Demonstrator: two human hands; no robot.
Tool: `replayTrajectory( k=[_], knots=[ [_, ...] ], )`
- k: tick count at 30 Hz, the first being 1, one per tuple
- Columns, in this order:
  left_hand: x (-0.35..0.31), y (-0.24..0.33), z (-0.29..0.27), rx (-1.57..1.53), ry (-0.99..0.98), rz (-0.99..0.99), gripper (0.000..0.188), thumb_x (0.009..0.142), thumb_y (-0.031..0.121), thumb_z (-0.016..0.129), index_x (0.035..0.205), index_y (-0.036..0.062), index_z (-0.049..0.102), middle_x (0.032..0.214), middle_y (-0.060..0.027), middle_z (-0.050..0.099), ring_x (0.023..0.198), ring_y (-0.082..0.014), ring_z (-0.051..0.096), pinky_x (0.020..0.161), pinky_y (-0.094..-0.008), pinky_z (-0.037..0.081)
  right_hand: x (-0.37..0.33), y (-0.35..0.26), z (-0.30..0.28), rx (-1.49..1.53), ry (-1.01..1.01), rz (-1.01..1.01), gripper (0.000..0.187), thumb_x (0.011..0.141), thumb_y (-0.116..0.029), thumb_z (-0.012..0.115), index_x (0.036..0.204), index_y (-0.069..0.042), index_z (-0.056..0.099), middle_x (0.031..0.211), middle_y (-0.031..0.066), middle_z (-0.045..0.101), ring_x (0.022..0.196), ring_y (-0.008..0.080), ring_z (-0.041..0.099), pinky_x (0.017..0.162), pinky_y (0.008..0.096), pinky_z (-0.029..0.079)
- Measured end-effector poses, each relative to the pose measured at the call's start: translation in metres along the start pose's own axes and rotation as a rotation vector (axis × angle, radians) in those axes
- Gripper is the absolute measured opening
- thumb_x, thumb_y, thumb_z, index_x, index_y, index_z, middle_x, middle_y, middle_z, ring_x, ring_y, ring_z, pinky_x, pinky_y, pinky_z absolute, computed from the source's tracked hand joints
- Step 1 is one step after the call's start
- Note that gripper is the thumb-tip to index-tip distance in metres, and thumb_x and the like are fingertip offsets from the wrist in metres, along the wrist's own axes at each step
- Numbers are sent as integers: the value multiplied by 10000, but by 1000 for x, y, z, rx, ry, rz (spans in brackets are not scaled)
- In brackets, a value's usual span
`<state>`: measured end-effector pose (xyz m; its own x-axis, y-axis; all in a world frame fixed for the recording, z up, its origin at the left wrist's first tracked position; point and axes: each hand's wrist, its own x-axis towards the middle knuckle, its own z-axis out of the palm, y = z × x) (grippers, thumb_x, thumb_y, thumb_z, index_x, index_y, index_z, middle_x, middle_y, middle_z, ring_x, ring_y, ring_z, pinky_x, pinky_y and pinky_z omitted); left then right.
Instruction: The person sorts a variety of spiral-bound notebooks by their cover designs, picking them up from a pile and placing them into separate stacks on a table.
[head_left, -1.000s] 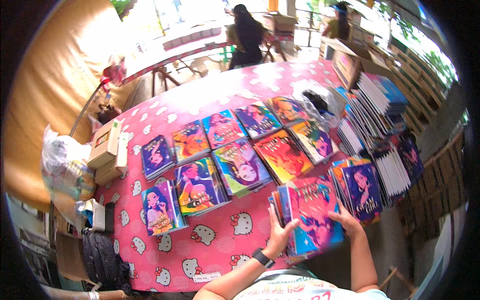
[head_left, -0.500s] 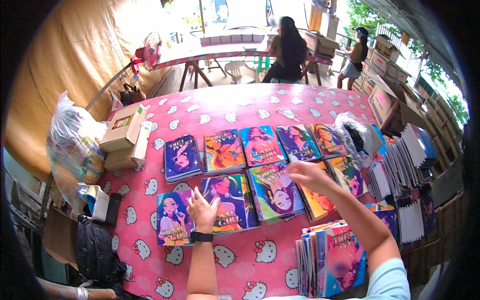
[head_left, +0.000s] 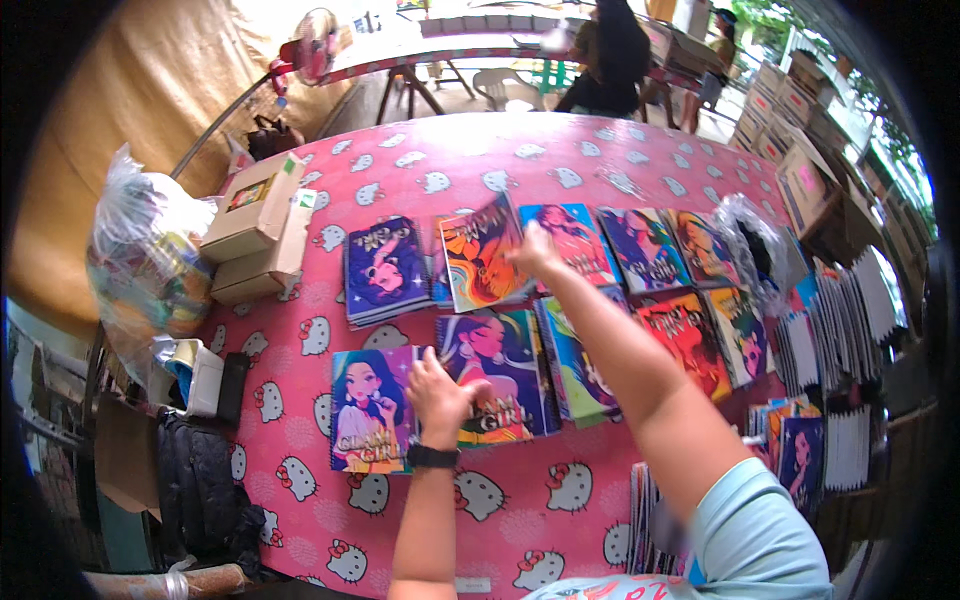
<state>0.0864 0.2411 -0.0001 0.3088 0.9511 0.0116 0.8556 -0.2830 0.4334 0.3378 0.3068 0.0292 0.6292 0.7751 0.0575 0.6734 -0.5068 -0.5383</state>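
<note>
Beyond my left hand [head_left: 440, 396], spread and gripping nothing at the purple notebook's [head_left: 364, 412] edge, up went the orange notebook [head_left: 482, 262]! Flat a moment earlier, it tilted, side pinched in my right hand [head_left: 535, 252]: work had reached it.

Notebooks [head_left: 495, 365] in rows on table [head_left: 300, 515], cartons [head_left: 245, 215] left, fan [head_left: 318, 45] behind

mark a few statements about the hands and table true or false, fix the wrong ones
1. The right hand is at an orange-covered notebook. True.
2. The black watch is on the right wrist. False: it is on the left wrist.
3. The tablecloth is pink with white cat faces. True.
4. The left hand is at the far row. False: it is at the near row of notebooks.
</note>
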Motion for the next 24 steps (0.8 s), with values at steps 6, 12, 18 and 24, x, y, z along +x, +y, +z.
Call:
replayTrajectory(
  k=[6, 12, 18, 24],
  knots=[
    [-34, 43, -66, -1183, -219, 229, 129, 863, 107, 569, 943, 19, 520, 793, -29, 555, 680, -111, 514, 614, -244, 416, -80, 48, -214, 35, 370, -563, 229, 786, -165, 597, 947, -29, 511, 809, 171, 609, 722, 301, 625, 582, 387, 489],
    [-164, 145, -90, -1770, -689, 118, 129, 838, 77, 590, 934, 51, 507, 828, 14, 569, 731, -75, 544, 680, -222, 455, -320, 125, -430, 1505, -485, -547, 359, 885, -160, 492, 1183, 14, 393, 1084, 85, 519, 793, 175, 576, 672, 342, 531],
    [-255, 169, 11, -865, -232, 466, 477, 680, 182, 737, 1015, 16, 441, 1039, -162, 420, 1038, -302, 387, 900, -380, 327, -446, 177, -326, 981, 79, 95, 274, 743, -96, 664, 966, -76, 506, 928, 18, 538, 785, 136, 535, 655, 284, 465],
    [-236, 136, 11, -1073, -198, 470, 442, 768, 196, 647, 1115, 19, 438, 1107, -159, 417, 1102, -302, 368, 970, -387, 282, -451, 165, -269, -54, 103, 382, 624, 602, -281, 805, 1051, -29, 453, 825, 89, 512, 760, 224, 509, 705, 338, 432]
  ],
)
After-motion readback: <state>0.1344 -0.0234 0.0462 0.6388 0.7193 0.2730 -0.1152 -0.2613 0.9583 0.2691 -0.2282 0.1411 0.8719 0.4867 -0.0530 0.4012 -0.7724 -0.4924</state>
